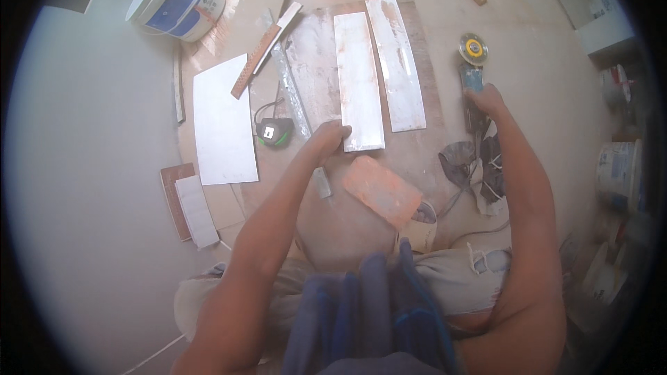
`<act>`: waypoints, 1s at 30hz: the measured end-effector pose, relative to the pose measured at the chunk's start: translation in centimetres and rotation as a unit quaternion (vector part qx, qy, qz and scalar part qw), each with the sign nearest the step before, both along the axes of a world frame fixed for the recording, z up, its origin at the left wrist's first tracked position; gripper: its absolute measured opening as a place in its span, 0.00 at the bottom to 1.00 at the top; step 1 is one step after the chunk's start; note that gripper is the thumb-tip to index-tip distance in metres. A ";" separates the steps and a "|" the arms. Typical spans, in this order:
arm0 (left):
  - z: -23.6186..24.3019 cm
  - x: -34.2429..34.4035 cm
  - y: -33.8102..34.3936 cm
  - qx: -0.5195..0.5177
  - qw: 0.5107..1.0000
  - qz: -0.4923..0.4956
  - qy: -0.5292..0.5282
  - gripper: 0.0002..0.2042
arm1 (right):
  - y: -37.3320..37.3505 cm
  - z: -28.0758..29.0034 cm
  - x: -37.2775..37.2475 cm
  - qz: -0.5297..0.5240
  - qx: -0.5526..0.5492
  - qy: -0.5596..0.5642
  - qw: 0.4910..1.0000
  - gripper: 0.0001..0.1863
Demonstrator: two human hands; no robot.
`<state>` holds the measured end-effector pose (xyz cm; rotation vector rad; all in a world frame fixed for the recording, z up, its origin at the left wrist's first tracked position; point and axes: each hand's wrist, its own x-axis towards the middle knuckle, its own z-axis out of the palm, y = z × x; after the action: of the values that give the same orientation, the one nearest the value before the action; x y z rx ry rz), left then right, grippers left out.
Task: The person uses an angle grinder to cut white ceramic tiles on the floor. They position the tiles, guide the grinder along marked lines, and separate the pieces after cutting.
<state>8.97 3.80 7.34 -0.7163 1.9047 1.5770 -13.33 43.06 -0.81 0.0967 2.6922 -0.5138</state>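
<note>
Two long, narrow white tile strips lie side by side on a worn board [434,101] in front of me. My left hand [329,142] is closed on the near left edge of the left tile strip [360,87], thumb on top. The right tile strip [397,62] is untouched, with brownish smears on its face. Off to the right, my right hand [486,101] is wrapped round the body of an angle grinder [472,73]. Its yellow-centred disc points away from me; whether it spins I cannot tell. Close to my left hand lies an orange, dusty block [382,191].
A tape measure [273,132] and a long metal bar [292,87] lie left of the board. Beyond them are a large white tile piece [226,125] and a bucket [174,10]. Crumpled dark items [458,161] and a cord lie below the grinder. Containers [617,170] line the right.
</note>
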 end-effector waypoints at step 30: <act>9.3 -1.3 12.5 0.022 0.977 -0.091 0.190 0.38 | -12.5 15.1 9.4 -0.158 -0.689 -0.154 0.691 0.23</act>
<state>7.66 16.25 16.66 -0.2202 2.1233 1.7235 -3.94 30.53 14.27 0.1807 1.3466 -2.1874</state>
